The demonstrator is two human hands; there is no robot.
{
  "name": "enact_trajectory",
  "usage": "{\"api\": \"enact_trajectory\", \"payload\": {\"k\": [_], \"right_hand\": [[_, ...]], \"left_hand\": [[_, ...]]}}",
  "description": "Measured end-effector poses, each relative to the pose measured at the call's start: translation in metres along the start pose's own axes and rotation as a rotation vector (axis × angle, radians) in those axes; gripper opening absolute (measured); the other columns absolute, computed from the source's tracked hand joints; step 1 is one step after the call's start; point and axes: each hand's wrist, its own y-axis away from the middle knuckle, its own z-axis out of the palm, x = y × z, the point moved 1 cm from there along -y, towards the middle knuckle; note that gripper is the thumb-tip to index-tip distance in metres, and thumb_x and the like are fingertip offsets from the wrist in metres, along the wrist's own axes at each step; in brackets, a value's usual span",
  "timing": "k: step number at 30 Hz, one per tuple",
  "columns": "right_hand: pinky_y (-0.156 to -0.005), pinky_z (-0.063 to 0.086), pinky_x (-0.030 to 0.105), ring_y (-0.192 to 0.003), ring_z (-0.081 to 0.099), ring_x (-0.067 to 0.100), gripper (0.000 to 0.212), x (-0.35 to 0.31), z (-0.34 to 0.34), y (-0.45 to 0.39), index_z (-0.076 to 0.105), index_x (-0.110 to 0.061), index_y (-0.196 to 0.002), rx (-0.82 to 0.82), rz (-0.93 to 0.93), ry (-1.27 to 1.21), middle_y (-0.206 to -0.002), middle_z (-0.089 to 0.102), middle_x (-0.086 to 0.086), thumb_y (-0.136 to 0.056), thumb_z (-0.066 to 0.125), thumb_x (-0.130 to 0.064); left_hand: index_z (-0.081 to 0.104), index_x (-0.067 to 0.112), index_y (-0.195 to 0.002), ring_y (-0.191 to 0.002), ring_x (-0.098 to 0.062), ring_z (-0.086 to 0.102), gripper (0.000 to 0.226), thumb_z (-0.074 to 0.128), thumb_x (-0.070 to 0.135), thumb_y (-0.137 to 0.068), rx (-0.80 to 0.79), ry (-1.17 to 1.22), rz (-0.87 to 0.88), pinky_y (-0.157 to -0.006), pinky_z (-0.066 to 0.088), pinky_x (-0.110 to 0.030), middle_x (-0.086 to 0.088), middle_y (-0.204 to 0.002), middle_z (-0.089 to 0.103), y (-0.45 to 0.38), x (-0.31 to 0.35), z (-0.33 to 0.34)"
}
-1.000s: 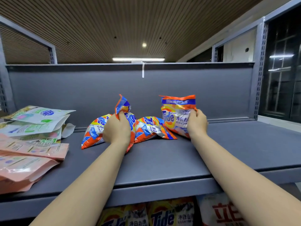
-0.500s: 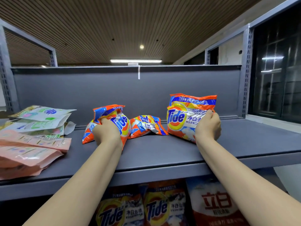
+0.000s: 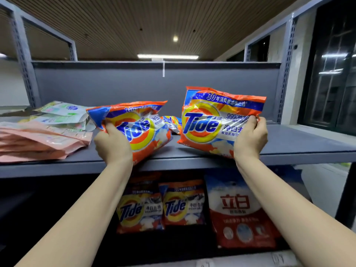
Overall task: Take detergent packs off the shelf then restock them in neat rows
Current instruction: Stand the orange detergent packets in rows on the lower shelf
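At the shelf (image 3: pixel 289 143) front edge | my left hand (image 3: pixel 112 144) grips one Tide pack (image 3: pixel 138 130) | my right hand (image 3: pixel 250 138) grips another Tide pack (image 3: pixel 213 120) | pink pouches (image 3: pixel 38 141) stacked at shelf's left.

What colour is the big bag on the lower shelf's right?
Red and white bag, head view.

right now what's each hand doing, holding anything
Left hand: closed on the left Tide pack, at the shelf's front edge.
Right hand: closed on the right Tide pack, gripping its right side.

Head-height, close, apparently level, facing shelf (image 3: pixel 289 143)
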Motion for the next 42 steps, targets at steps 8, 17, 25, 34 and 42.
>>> {"api": "enact_trajectory", "payload": {"k": [8, 17, 25, 34, 42], "right_hand": [[-0.056, 0.029, 0.026, -0.060, 0.041, 0.008, 0.025, 0.019, -0.041, 0.032, 0.050, -0.010, -0.079, -0.099, -0.035, 0.008, -0.064, 0.047, -0.009, -0.100, 0.040, -0.021], [-0.058, 0.024, 0.036, -0.064, 0.040, 0.024, 0.032, 0.080, -0.070, 0.072, 0.044, -0.010, -0.065, -0.224, 0.034, 0.204, -0.057, 0.044, 0.001, -0.096, 0.042, -0.019], [-0.064, 0.024, 0.036, -0.072, 0.043, 0.033, 0.040, 0.136, -0.059, 0.103, 0.038, -0.007, -0.061, -0.279, 0.133, 0.362, -0.057, 0.044, 0.008, -0.097, 0.041, -0.023], [-0.072, 0.035, 0.035, -0.085, 0.050, 0.033, 0.027, 0.196, -0.022, 0.125, 0.054, 0.003, -0.089, -0.220, 0.397, 0.458, -0.093, 0.054, 0.022, -0.098, 0.043, -0.021], [-0.058, 0.032, 0.032, -0.064, 0.051, 0.024, 0.031, 0.254, 0.015, 0.146, 0.050, -0.009, -0.069, -0.253, 0.240, 0.422, -0.066, 0.054, 0.007, -0.099, 0.041, -0.013]], "left_hand": [[0.048, 0.013, -0.070, -0.081, -0.022, 0.048, 0.037, 0.040, 0.033, -0.100, -0.045, 0.087, 0.105, -0.064, 0.032, -0.025, 0.001, -0.074, 0.053, 0.033, -0.007, -0.045], [0.036, 0.011, -0.052, -0.043, -0.002, 0.033, 0.046, 0.043, 0.021, -0.096, -0.157, -0.037, 0.094, -0.056, 0.031, -0.031, 0.002, -0.052, 0.039, 0.027, -0.086, -0.092], [0.038, 0.013, -0.060, -0.050, -0.023, 0.051, 0.045, 0.040, 0.036, -0.099, -0.302, -0.199, -0.030, -0.053, 0.039, -0.029, -0.007, -0.055, 0.049, 0.022, -0.180, -0.092], [0.047, 0.010, -0.074, -0.064, -0.028, 0.048, 0.043, 0.041, 0.047, -0.097, -0.388, -0.221, -0.171, -0.062, 0.044, -0.039, -0.011, -0.066, 0.046, -0.006, -0.265, -0.057], [0.055, 0.023, -0.119, -0.091, -0.024, 0.068, 0.053, 0.038, 0.062, -0.086, -0.563, -0.210, -0.069, -0.078, 0.055, -0.049, -0.009, -0.107, 0.067, -0.036, -0.346, -0.026]]}}
